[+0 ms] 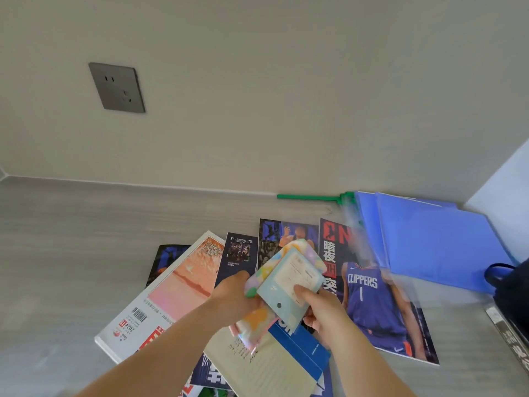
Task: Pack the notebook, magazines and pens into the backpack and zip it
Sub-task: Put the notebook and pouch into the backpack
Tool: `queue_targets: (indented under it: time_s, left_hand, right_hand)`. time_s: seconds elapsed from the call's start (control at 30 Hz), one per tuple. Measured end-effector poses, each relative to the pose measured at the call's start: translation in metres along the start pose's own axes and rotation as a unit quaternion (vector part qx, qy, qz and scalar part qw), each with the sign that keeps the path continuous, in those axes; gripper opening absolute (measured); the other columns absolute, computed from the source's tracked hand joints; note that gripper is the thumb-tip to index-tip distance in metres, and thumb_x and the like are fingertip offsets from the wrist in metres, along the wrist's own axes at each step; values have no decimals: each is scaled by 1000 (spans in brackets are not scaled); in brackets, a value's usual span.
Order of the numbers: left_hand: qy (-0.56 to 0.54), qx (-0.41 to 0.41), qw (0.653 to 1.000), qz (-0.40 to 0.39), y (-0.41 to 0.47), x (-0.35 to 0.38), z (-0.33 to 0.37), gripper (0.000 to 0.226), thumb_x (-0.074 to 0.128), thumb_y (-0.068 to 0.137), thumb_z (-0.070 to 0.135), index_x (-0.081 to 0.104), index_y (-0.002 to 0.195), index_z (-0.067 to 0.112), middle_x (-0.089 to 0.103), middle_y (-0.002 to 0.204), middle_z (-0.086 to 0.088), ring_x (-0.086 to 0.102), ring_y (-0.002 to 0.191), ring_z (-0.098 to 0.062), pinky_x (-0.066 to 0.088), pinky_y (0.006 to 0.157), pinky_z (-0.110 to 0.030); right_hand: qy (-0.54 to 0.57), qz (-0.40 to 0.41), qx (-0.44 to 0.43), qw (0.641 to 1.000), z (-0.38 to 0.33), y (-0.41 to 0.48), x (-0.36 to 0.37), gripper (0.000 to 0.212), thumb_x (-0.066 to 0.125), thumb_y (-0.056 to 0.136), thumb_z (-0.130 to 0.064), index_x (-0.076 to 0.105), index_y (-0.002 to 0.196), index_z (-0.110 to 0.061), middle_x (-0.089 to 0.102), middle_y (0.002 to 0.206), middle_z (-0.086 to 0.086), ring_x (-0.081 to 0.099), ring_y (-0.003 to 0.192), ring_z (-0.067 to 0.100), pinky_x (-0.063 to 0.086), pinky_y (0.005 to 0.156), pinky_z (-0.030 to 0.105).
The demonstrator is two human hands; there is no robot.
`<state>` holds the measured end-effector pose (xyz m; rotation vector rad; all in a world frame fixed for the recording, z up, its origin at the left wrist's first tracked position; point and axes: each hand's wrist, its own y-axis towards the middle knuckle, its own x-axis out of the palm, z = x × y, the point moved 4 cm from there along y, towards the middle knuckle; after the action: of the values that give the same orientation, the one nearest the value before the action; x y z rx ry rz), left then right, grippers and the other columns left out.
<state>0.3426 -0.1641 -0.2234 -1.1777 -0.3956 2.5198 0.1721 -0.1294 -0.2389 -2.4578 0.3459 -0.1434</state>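
- We have magazines point(383, 296) fanned across the counter point(71, 253); the backpack point(512, 285) sits at its right edge (barely in view).
- We judge gathering is under way: left grip point(237, 296) and right grip point(323, 308) pinch small notebooks point(292, 279), lifted above the pile.
- Next calls for carrying them rightward.

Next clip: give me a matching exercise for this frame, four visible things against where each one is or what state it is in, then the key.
Things
1. small pale-green notebook
2. basketball magazine showing a Clippers jersey
3. grey wall socket
4. blue plastic folders

Places or states
A. mounted on the wall, upper left
B. held up in both hands
C. lying flat, right of the hands
D. stacked at the far right, near the wall

Pairs: 1-B, 2-C, 3-A, 4-D
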Motion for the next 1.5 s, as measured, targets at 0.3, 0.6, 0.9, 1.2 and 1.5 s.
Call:
queue_targets:
  time_s: [0.3,0.6,0.9,1.2,1.5]
  left_hand:
    - [-211,38,975,-57,-36,15,3,16,66,78,27,51,79,30,61,76,13,57,63,6,42,48,-2]
    - [-193,-12,981,20,-52,11,-20,9,57,86,24,58,91,17,58,61,13,52,53,-4,41,49,-10]
    - [-40,-75,991,109,-77,2,-40,46,57,84,34,44,125,17,43,130,-6,53,109,-24,45,89,-31]
    - [-53,-24,996,65,-76,18,-29,64,69,74,20,37,130,19,49,133,-1,46,122,-18,40,98,-30]
    - [-179,4,965,193,-85,1,-45,40,53,83,-1,50,119,16,50,129,-7,44,102,-15,38,91,-28]
  right_hand:
    - [101,-82,-48,990,-6,-10,4,16,53,87,-1,58,93,-15,65,92,8,61,81,25,50,67,35]
    - [-157,-71,-84,981,-9,-20,8,36,64,77,1,55,112,-3,64,111,13,59,95,25,46,84,35]
    - [-329,-95,-101,934,-7,-24,22,50,69,77,-18,43,119,-11,58,116,4,51,94,14,42,66,22]
    - [-292,-188,-36,937,-4,-24,33,21,69,75,-6,62,76,-26,68,102,3,59,75,7,45,62,19]
    - [-234,-246,-29,940,-5,-27,45,29,60,81,3,62,107,-10,63,115,11,60,78,8,48,71,21]
